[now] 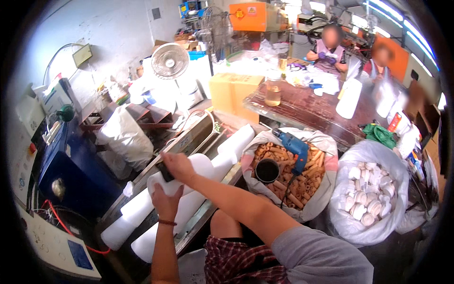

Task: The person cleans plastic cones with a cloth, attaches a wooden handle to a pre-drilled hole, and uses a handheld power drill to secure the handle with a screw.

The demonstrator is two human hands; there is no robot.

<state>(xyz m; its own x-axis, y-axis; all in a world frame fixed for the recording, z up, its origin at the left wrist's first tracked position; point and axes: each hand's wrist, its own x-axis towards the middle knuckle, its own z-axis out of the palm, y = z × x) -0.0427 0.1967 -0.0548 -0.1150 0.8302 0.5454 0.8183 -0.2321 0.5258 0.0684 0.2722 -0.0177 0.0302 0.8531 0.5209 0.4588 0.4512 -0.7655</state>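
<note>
My left hand, with a dark band on its wrist, grips the near end of a white roll from below. The roll looks like foam or plastic film and lies slanting over other white rolls. Just above, my right hand is closed round a small dark object held against that same end of the roll. Fingers cover most of the dark object, so its kind does not show. My right forearm crosses over the rolls.
White rolls lie in a long trough. To its right stand a sack of orange-brown tubes bearing a blue power drill and dark cup, and a bag of white round pieces. Two people sit beyond the wooden table.
</note>
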